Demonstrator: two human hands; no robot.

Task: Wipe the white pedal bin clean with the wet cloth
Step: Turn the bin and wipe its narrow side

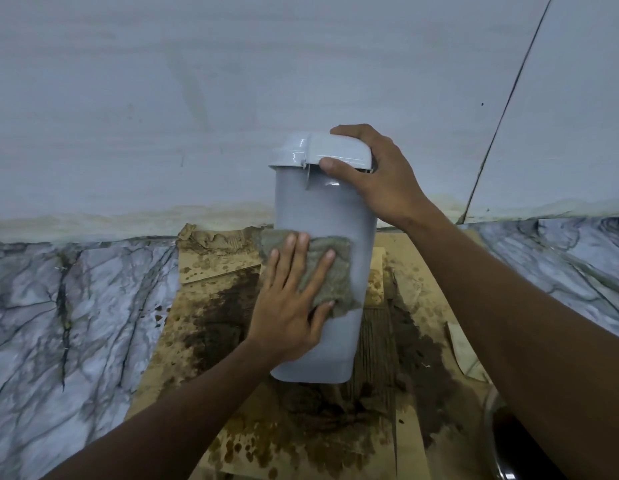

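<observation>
The white pedal bin [321, 209] stands on a sheet of brown cardboard [422, 296], close to the pale wall [231, 81]. I cannot tell if it stands fully upright or leans a little toward the person. The cardboard is wet and carries many dark brown stains, most of them around the foot of the bin. It lies on a marble floor [76, 306] with grey veins.

The left hand [290, 306] lies flat on the side of the bin, about at the middle of its height. Its fingers [302, 247] are straight and a little spread, and they press the cloth [335, 268] against the plastic. The cloth is grey-brown and looks dirty. It sticks out past the fingertips on both sides, and the thumb lies along its lower edge.

The right hand [380, 181] holds the top of the bin. Its fingers curl over the lid [335, 147] from behind and the thumb [335, 166] presses on the lid's near edge, so the hand grips the lid firmly. The lid is closed and shines a bit on its left part.

Behind the bin on the left, a crumpled lump of soaked cardboard [214, 237] lies at the bottom of the wall. The wall has a yellowish dirty band along its bottom edge. In the lower right corner there is a dark round thing [502, 445] with a shiny rim; I cannot tell what it is.
</observation>
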